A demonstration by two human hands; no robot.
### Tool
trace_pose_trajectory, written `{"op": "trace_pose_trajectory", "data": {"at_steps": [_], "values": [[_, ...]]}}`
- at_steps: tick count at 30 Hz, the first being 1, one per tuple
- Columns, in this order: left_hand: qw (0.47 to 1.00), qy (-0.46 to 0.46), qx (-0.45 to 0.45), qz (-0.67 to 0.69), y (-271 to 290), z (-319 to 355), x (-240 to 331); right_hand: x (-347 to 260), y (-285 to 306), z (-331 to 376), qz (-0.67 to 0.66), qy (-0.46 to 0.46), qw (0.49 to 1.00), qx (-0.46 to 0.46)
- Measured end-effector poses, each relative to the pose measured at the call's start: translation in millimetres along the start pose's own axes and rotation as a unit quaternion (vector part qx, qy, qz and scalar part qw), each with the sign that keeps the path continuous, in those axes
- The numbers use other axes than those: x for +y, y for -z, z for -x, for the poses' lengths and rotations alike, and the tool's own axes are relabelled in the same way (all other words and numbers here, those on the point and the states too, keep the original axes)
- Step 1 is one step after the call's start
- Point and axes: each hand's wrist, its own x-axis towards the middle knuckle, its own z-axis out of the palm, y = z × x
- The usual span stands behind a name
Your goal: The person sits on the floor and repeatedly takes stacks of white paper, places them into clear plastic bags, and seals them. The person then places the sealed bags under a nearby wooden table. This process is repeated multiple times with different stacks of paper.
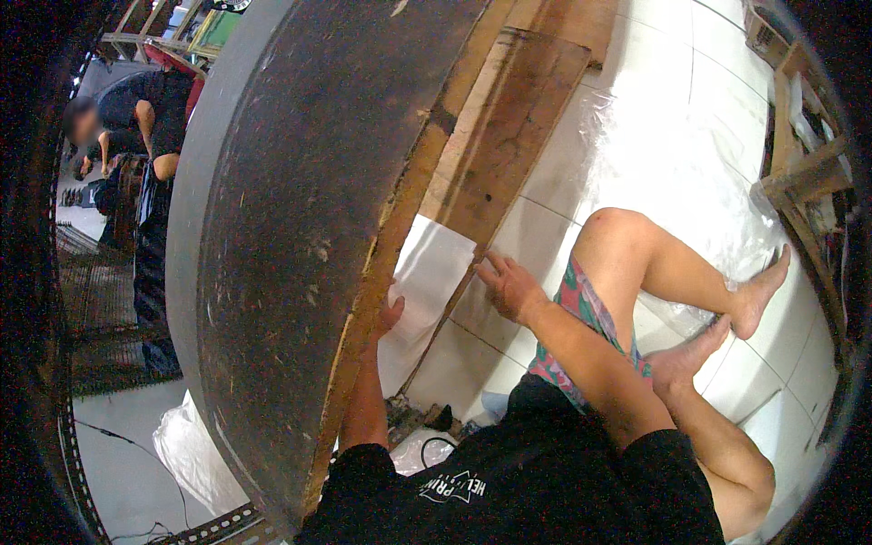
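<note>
The right hand's (513,289) fingers are slightly apart at the wooden board's (531,113) right edge; the left hand's (392,311), partly hidden, I cannot tell. The white sheet (434,263) covers the board's near part: likely light, limp, creasable; best held by opposite edges.

Left arm (365,400) and right arm (595,363) reach forward, right fingers (496,269) loosely bent.

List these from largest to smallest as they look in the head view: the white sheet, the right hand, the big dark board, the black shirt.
1. Big dark board
2. Black shirt
3. White sheet, partly hidden
4. Right hand
</note>
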Motion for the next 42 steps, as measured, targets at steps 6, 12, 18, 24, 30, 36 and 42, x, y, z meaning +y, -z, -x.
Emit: {"op": "trace_pose_trajectory", "data": {"at_steps": [6,12,18,24,30,36,42], "values": [[0.994,-0.001,-0.098,-0.044,2.4,-16.6,78.4,2.8,8.8,6.3,-0.019,-0.010,1.000,0.003],[0.988,-0.092,-0.009,-0.125,-29.8,2.6,80.2,-6.4,10.5,9.2,-0.043,-0.015,0.998,0.032],[0.989,-0.091,0.004,-0.118,-40.9,2.3,73.4,-9.5,12.6,9.1,-0.083,-0.015,0.995,0.050],[0.992,-0.071,-0.044,-0.097,-42.9,-21.6,78.7,-13.5,45.0,23.6,-0.216,0.007,0.975,0.053],[0.997,-0.004,-0.073,0.012,-30.4,-17.2,131.0,2.4,141.0,150.2,-0.279,0.062,0.922,0.263],[0.947,-0.174,0.112,0.247,-52.2,-85.3,180.4,104.6,161.7,386.0,-0.216,-0.207,0.775,0.557],[0.731,-0.388,0.115,0.549,102.4,-73.5,443.0,80.0,148.6,594.9,0.034,-0.616,0.703,0.353]]}}
